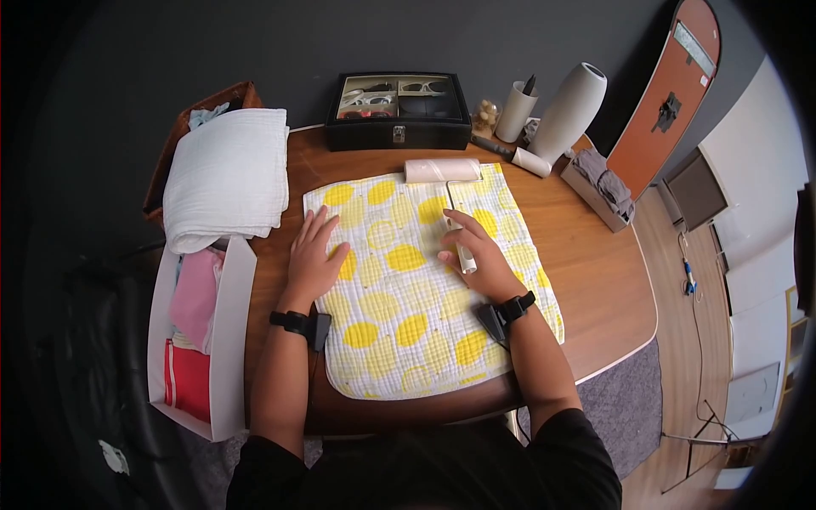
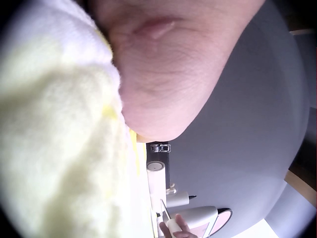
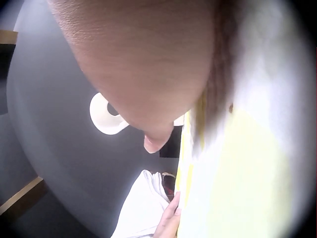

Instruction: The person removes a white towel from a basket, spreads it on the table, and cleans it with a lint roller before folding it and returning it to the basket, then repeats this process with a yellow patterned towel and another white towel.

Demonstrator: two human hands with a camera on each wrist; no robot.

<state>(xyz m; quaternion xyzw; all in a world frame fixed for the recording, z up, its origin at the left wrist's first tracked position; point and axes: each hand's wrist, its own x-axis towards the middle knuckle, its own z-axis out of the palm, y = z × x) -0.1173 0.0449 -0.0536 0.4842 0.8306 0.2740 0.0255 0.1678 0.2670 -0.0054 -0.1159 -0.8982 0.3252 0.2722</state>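
Note:
A quilted white cloth with yellow lemons [image 1: 408, 293] lies spread over the wooden table. My left hand [image 1: 316, 257] rests palm down on its left side, fingers straight and slightly spread. In my right hand [image 1: 483, 262], a lint roller [image 1: 442, 172] is held by its white handle, between thumb and fingers. Its wide pale roll lies across the cloth's far edge. From the left wrist, the roll [image 2: 156, 184] appears end-on, with the right fingers [image 2: 182, 229] around the handle. The handle's round white end [image 3: 101, 119] shows beside the thumb in the right wrist view.
At left, a white towel [image 1: 229, 174] is piled on a brown basket, above a white box [image 1: 228, 340] of folded clothes. A black eyewear case [image 1: 399, 136] stands behind the cloth. Back right hold a smaller lint roller [image 1: 531, 161], a vase [image 1: 571, 110] and a cup [image 1: 515, 115].

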